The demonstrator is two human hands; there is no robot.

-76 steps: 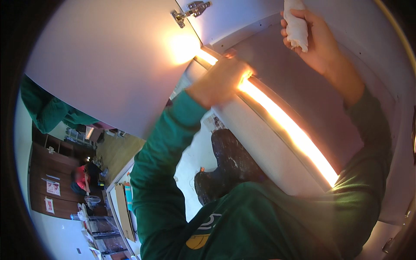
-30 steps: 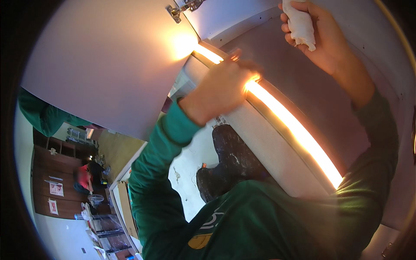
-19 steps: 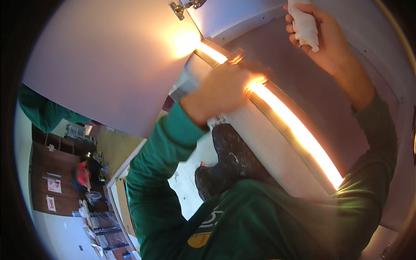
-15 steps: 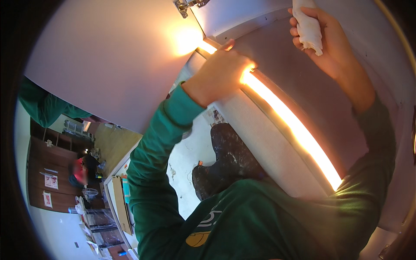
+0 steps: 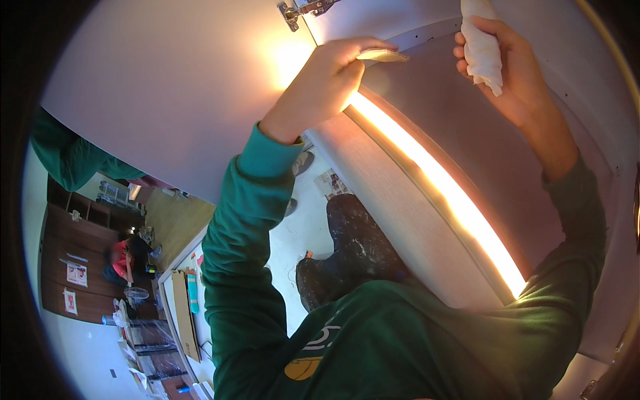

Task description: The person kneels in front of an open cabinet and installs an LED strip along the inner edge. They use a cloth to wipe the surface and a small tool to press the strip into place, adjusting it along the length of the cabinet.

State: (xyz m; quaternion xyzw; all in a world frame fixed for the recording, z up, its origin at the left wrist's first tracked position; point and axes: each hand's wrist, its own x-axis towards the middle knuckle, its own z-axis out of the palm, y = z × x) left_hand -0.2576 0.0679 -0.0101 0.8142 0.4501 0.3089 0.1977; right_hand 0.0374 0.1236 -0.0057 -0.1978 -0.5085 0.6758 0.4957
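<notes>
A thin, flat, tan piece (image 5: 385,56) is over the cabinet (image 5: 460,113), near the corner where its front edge meets the open door (image 5: 167,87). The left hand (image 5: 320,80) is bent in and pinches it between thumb and fingers. I can't tell if this hand touches the bright light strip (image 5: 433,167) along the front edge. The right hand (image 5: 517,70) curls around a lumpy white roll (image 5: 483,50), well apart from the strip. The green shirt (image 5: 400,340) has white marks and a yellow shape. Far off, papers (image 5: 77,273) have print too small to read.
</notes>
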